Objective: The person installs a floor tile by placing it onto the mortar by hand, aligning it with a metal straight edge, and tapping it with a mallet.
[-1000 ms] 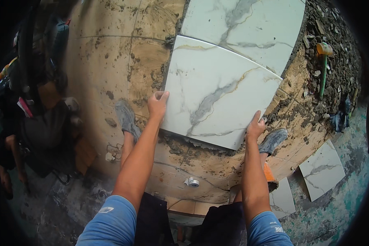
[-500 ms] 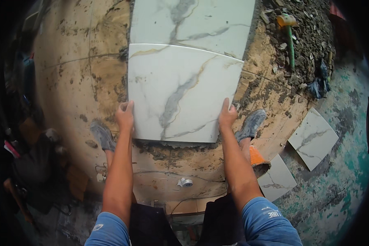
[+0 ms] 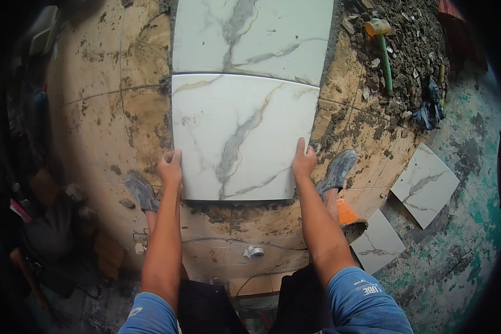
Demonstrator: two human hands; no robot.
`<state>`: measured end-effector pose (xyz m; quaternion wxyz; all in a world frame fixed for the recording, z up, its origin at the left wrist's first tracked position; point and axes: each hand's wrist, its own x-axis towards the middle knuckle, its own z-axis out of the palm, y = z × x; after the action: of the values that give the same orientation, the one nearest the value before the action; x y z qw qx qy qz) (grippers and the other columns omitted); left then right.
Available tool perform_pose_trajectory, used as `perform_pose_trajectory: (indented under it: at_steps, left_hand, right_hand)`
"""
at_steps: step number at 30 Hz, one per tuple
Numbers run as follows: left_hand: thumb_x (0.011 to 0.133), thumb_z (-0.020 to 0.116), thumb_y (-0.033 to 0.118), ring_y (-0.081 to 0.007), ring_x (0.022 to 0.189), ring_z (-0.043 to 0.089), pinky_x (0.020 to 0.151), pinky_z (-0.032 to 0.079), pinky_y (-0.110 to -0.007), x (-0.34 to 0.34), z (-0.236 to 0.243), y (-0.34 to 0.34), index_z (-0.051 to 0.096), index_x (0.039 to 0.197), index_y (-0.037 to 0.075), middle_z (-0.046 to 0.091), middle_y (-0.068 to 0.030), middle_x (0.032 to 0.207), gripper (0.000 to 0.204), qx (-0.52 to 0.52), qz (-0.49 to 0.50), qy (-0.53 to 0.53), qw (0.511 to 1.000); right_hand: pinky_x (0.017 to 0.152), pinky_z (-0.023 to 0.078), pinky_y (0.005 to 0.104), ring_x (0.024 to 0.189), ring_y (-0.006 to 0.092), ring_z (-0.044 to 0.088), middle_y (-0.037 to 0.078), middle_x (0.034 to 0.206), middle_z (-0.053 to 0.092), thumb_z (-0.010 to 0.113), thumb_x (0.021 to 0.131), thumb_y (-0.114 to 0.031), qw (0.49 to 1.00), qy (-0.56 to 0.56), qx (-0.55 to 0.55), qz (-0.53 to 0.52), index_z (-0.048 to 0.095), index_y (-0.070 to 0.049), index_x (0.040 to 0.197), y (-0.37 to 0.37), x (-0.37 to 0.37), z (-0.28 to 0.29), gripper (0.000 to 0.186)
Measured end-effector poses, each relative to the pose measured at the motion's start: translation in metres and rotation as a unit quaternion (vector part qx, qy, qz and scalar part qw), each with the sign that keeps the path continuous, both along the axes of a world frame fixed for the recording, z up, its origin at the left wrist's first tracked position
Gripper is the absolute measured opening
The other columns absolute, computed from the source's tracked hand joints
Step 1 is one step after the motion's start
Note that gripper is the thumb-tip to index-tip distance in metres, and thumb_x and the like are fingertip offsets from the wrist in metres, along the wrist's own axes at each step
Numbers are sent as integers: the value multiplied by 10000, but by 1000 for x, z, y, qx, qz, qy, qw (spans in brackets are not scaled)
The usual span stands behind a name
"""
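Head view showed a square white marble-patterned tile with grey and gold veins (image 3: 206,139) between the person's hands, lying over dark grey mortar (image 3: 228,210) on a beige tiled floor (image 3: 92,139). The fingers of the left hand (image 3: 170,168) gripped its left edge near the close corner; those of the right hand (image 3: 304,161) gripped the right edge, the thumb along the top. Beyond it lay a matching veined tile (image 3: 289,28), a thin dark line between them; whether they touched could not be told. A green-handled mallet with a yellow-orange head (image 3: 384,62) rested on dark rubble to the right. Nearer stood an orange bucket (image 3: 349,211), tilted, beside a partly hidden pale tile (image 3: 377,240). Between the forearms, well below the held tile, sat a white roll of tape (image 3: 255,253).
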<state>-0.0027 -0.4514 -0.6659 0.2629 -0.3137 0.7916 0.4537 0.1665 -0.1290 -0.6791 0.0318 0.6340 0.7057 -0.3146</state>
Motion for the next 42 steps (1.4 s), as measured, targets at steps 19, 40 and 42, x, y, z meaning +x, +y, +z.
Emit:
perform_pose_trajectory:
  at_steps: [19, 40, 42]
  left_hand:
    - [809, 714, 166, -172, 813, 605, 764, 470, -300, -1, -17, 0, 644, 897, -28, 661, -102, 890, 225, -74, -15, 18, 997]
    - [785, 719, 263, -301, 787, 652, 752, 483, -377, -13, -7, 18, 665, 820, 8, 678, -160, 807, 262, -201, -112, -6, 973]
    - [784, 717, 276, -322, 799, 651, 755, 483, -389, -18, 3, 24, 668, 818, 18, 677, -162, 806, 264, -217, -126, -15, 968]
  right_hand:
    - [768, 456, 442, 818, 360, 586, 192, 818, 601, 628, 805, -574, 995, -92, 32, -11, 540, 14, 868, -1, -16, 17, 598]
    - [767, 466, 440, 850, 329, 623, 137, 865, 647, 592, 777, -645, 972, -228, -31, 56, 575, -53, 853, 15, -31, 39, 597]
    - [772, 469, 449, 865, 336, 629, 142, 883, 654, 588, 773, -656, 971, -229, -44, 54, 568, -56, 854, 17, -34, 43, 606]
